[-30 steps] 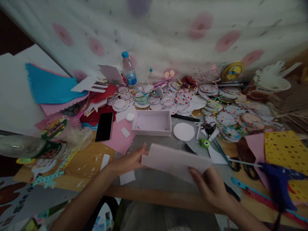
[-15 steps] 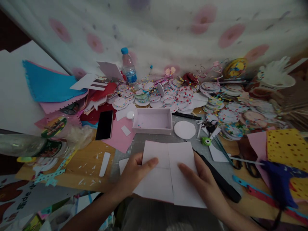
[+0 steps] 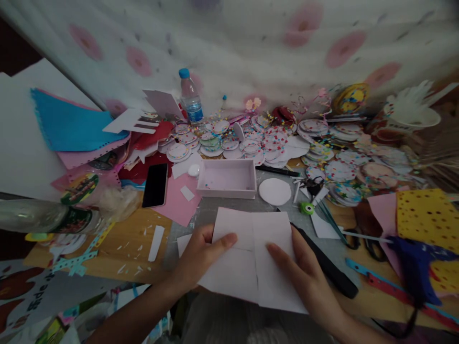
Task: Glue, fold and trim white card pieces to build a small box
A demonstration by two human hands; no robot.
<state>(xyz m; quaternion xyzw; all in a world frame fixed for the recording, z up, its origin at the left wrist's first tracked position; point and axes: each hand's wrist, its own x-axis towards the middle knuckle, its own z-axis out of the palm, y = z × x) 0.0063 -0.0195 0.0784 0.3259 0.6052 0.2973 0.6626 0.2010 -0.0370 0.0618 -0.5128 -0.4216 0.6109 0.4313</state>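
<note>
Since a second ago the white card (image 3: 234, 274), then tilted and blurred with motion, has swung round to lie broadside to the camera at the lower centre of the frame, and the left hand (image 3: 199, 255) has moved from its end to a full hold on its side. The card is smooth, matt and stiff-looking, in two flat panels that meet at a near-vertical seam; a thin line crosses the left panel. The left hand grasps the left panel, thumb laid flat on the face and fingers curled behind. The right hand (image 3: 310, 274) grips the right panel the same way; its fingertips at the back are hidden.

Just above the card, at the centre, a shallow oblong white box (image 3: 226, 186) with crisp edges and thin walls stands open on a dull grey mat (image 3: 208, 210). A flat, slightly oval white disc (image 3: 275, 191) lies to its right. Pink paper (image 3: 181, 208) with straight edges spreads at centre left, partly under a glossy black phone (image 3: 155, 185). Across the upper middle, round white pieces (image 3: 274, 138) speckled with coloured bits are heaped in overlapping layers. A ribbed clear plastic bottle (image 3: 192, 102) with a blue cap rises behind them. At lower right, a blue glue gun (image 3: 412, 267) rests beside yellow spotted sheet material (image 3: 421, 217).
</note>
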